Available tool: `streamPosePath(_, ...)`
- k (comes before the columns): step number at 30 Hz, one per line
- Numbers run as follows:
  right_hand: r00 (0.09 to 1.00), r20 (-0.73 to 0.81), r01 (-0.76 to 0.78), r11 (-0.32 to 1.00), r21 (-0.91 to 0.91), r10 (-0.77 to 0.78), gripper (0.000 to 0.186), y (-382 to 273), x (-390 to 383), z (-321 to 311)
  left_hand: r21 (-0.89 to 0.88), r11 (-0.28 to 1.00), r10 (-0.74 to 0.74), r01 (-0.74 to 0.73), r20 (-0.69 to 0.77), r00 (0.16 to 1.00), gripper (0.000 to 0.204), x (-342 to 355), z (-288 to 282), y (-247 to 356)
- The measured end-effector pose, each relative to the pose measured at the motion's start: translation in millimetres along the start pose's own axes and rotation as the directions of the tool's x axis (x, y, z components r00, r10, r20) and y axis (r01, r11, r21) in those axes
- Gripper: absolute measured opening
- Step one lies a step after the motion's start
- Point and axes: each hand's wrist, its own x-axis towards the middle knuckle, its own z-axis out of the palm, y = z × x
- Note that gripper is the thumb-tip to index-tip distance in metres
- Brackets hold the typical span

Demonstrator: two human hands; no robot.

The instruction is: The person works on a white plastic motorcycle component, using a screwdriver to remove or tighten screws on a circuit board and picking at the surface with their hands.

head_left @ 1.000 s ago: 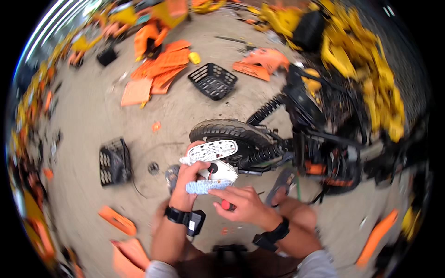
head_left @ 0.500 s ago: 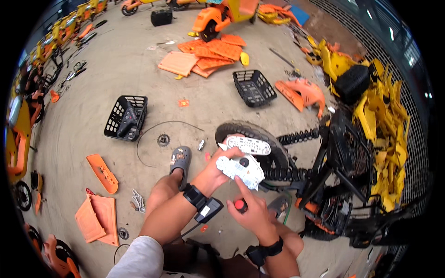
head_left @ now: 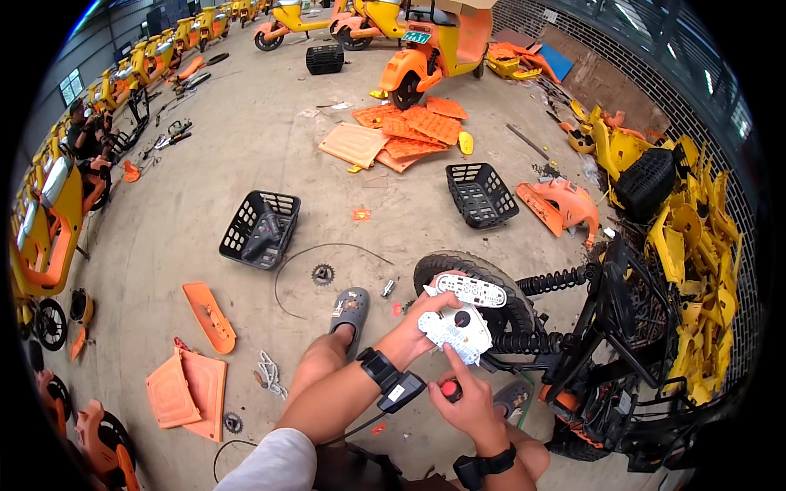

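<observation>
Two white pieces are in my left hand (head_left: 419, 326), whose fingers close around them above a wheel. The upper one is a long rounded piece with rows of holes (head_left: 471, 290). Below it is a flat, irregular white plate (head_left: 455, 334) with a round black part (head_left: 463, 318) on its face. My right hand (head_left: 476, 401) is curled around a tool with a red-ended black handle (head_left: 451, 390); its shaft cannot be made out. The right index finger stretches out to the lower edge of the plate.
A stripped scooter frame (head_left: 606, 327) with a black tyre (head_left: 467, 266) lies to my right. Ahead are two black baskets (head_left: 260, 229), one holding a power drill (head_left: 264, 233), and orange panels (head_left: 401, 131). Yellow panels (head_left: 696, 262) heap along the right wall. Scooters stand at left and far.
The view has tilted up, so the surroundings sit lower and further right, with more of the far scooters showing. Both hands keep their hold on the white pieces and the tool.
</observation>
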Motion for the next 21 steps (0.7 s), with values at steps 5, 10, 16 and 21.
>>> streamPosePath(5,0.999,0.046,-0.005,1.0,-0.001,0.005,0.069,6.2,0.7,-1.8,-0.013,1.0,-0.006,0.005,-0.032,0.999,0.049,6.0,-1.5,-2.9)
streamPosePath(10,1.0,0.015,0.002,1.0,0.011,-0.002,0.069,6.8,-0.2,-3.8,-0.063,0.997,-0.041,0.039,-0.028,0.999,0.049,9.2,2.6,1.3)
streamPosePath(16,0.997,-0.08,0.001,1.0,0.0,-0.001,0.062,3.3,-1.8,-2.0,-0.089,0.996,-0.027,0.024,-0.033,0.999,0.045,15.4,-20.0,-9.6)
streamPosePath(21,0.985,-0.167,-0.035,0.998,0.046,0.042,0.056,5.6,-3.3,1.3,-0.102,0.989,-0.114,0.11,-0.034,0.993,0.044,11.3,-24.2,-5.7)
